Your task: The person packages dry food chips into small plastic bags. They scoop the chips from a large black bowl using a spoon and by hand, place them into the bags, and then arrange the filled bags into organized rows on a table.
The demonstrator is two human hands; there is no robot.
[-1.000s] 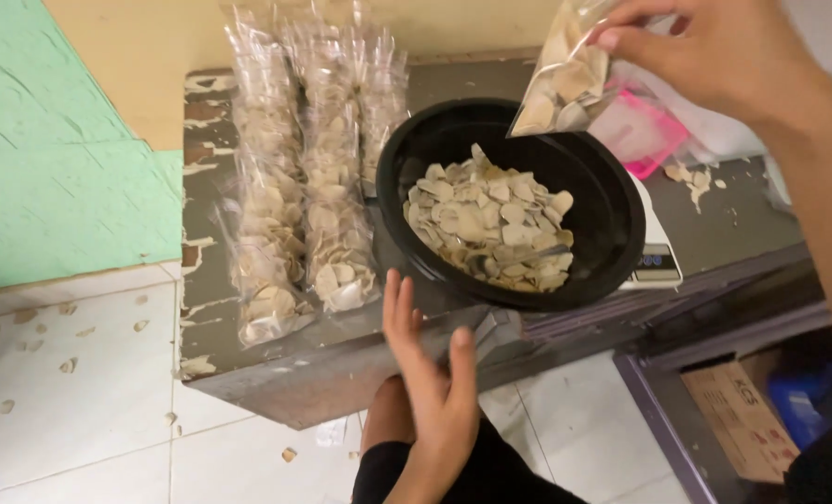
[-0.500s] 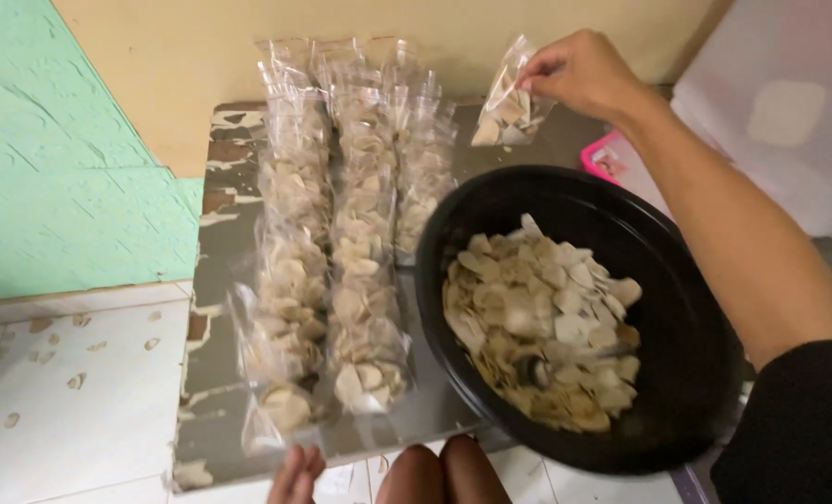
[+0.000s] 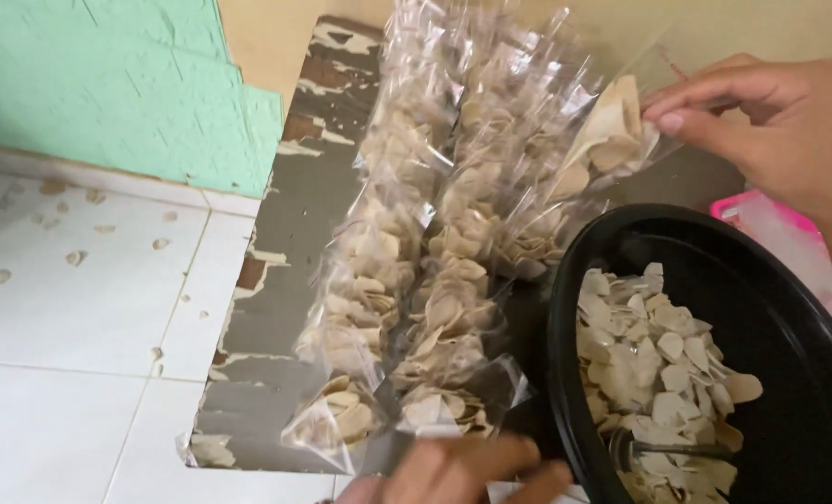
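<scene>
My right hand [image 3: 772,131] pinches the top of a small clear bag of pale raw chips [image 3: 610,137], holding it over the far end of the row of filled bags [image 3: 425,271]. These long clear bags lie side by side on a worn grey table [image 3: 285,243]. A black bowl [image 3: 780,308] at the right holds loose pale chips [image 3: 654,369] and a dark scoop. My left hand [image 3: 458,471] rests at the near table edge, beside the bowl's rim and the nearest bag ends; its fingers lie flat and hold nothing.
A pink container [image 3: 780,229] sits behind the bowl at the right. A green wall [image 3: 108,84] and a white tiled floor [image 3: 70,308] with scattered chip crumbs lie to the left of the table.
The view has swung closer and leftward over the bags. My right hand has brought the small bag down toward the row's far end. My left hand has risen to the table's near edge.
</scene>
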